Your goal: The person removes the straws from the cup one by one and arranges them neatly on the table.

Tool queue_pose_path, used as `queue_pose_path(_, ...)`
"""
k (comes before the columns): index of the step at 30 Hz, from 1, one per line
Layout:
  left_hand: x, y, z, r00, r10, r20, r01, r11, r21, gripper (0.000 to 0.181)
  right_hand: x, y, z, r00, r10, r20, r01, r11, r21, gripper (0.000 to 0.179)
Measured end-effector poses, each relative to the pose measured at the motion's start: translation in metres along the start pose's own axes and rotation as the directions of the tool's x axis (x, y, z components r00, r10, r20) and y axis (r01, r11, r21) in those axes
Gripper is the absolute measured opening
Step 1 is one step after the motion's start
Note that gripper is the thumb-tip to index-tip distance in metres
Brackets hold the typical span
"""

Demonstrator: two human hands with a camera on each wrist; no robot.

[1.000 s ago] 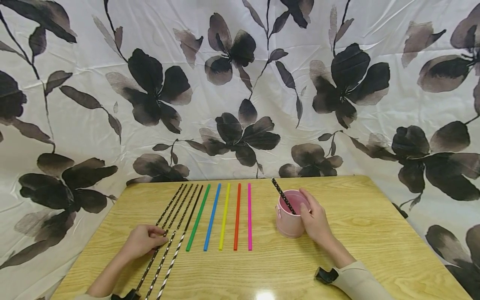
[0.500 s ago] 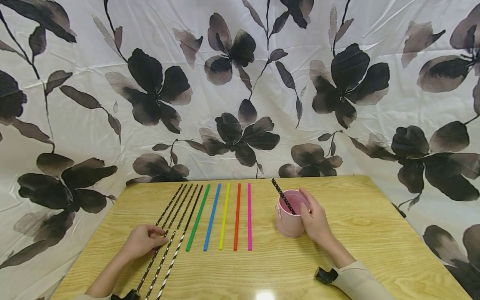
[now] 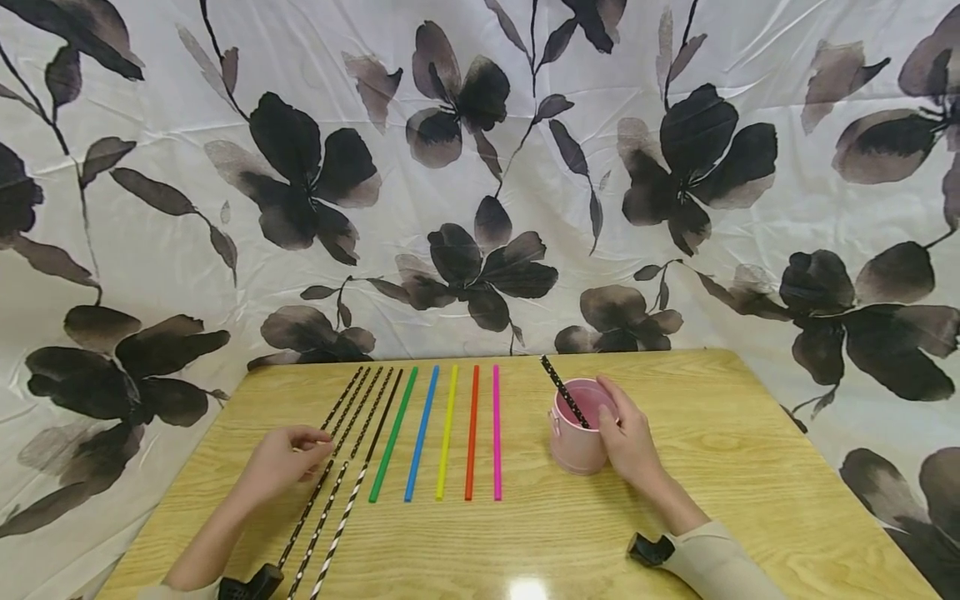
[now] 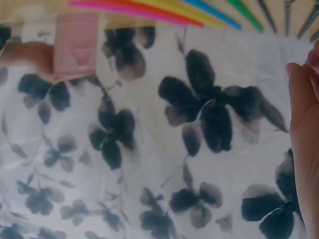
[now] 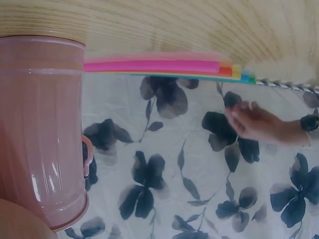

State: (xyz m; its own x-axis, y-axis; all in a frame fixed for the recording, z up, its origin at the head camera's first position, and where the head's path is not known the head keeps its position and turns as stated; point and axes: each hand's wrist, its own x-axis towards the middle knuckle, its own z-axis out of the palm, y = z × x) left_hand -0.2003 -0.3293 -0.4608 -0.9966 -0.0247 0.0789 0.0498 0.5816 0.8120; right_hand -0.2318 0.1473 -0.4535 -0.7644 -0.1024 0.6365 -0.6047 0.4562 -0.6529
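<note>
My right hand holds the small pink bucket by its right side, thumb at the rim and fingers round the back. A black straw with white dots leans in the bucket, its top sticking out to the left. My left hand hovers over the patterned straws with fingers loosely curled; nothing shows between them in the right wrist view. Beneath it lie several black straws with light patterns, partly covered by the hand. A black-and-white striped straw lies nearest the middle of that front group.
Green, blue, yellow, red and pink straws lie side by side on the wooden table. A white cloth with dark flowers hangs behind the table.
My left hand has lifted up off the patterned straws. The right hand, the bucket and the dotted straw in it stay as they were. The head view has shifted slightly.
</note>
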Motion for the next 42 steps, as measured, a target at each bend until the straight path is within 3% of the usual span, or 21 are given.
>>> queue_pose_path(7,0.019,0.051,0.021,0.992,0.124,0.007,-0.124,0.992,-0.010,0.021,0.002,-0.005,-0.001,1.000,-0.018,-0.007,0.018,1.000,0.007,0.040)
queue_pose_path(14,0.037,0.095,0.054,0.987,0.157,0.034,-0.157,0.987,-0.023,0.017,0.001,-0.005,-0.001,1.000,-0.003,0.003,0.003,1.000,0.007,0.040)
queue_pose_path(21,0.058,0.112,0.093,0.977,0.207,0.058,-0.202,0.976,-0.086,0.015,0.002,-0.004,-0.002,1.000,-0.015,0.003,0.015,1.000,-0.017,0.040)
queue_pose_path(24,0.064,0.119,0.109,0.976,0.210,0.061,-0.202,0.973,-0.114,0.015,0.002,-0.004,-0.001,1.000,-0.023,0.010,0.023,1.000,-0.015,0.040)
queue_pose_path(31,0.071,0.142,0.146,0.956,0.288,0.057,-0.274,0.945,-0.179,0.012,0.000,-0.004,-0.001,1.000,-0.013,-0.005,0.013,1.000,-0.004,0.041)
queue_pose_path(39,0.076,0.165,0.182,0.968,0.248,-0.024,-0.239,0.897,-0.373,0.017,0.001,-0.001,0.001,1.000,-0.020,0.005,0.020,1.000,0.005,0.040)
queue_pose_path(42,0.075,0.173,0.194,0.970,0.238,-0.039,-0.232,0.874,-0.427,0.019,0.001,0.013,0.003,1.000,-0.020,0.003,0.020,1.000,0.009,0.040)
